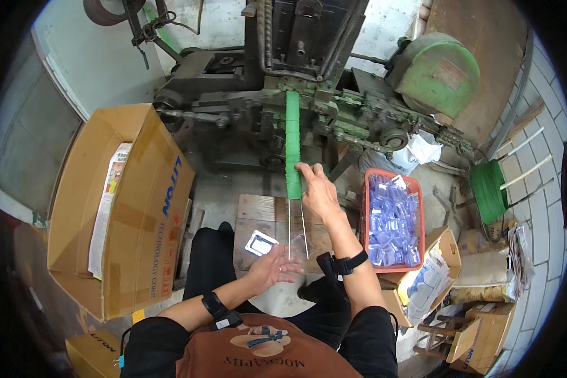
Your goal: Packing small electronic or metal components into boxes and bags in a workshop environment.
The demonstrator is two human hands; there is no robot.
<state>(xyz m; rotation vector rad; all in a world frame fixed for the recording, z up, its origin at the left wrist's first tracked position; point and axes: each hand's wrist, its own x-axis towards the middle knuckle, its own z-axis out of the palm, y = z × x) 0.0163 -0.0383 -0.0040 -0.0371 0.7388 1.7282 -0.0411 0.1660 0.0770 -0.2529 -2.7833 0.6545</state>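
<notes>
A long row of green pieces [293,135] runs toward me from the machine along two thin metal rods [305,227]. My right hand [321,194] is at the near end of this row, fingers closed on its right edge; the thumb's grip is partly hidden. Below the rods' near end, my left hand [273,271] is open and holds nothing, its fingers spread. Just beyond its fingertips lies a small white-framed rectangular piece [260,243] with a pale centre, on a wooden board [252,211].
The dark machine [233,88] spans the far side, with a green wheel guard [438,75] on its right. A red basket [394,269] of clear bluish plastic pieces stands right, beside an open carton [447,249]. A large cardboard box [126,239] is at left; a green coil [488,192] hangs far right.
</notes>
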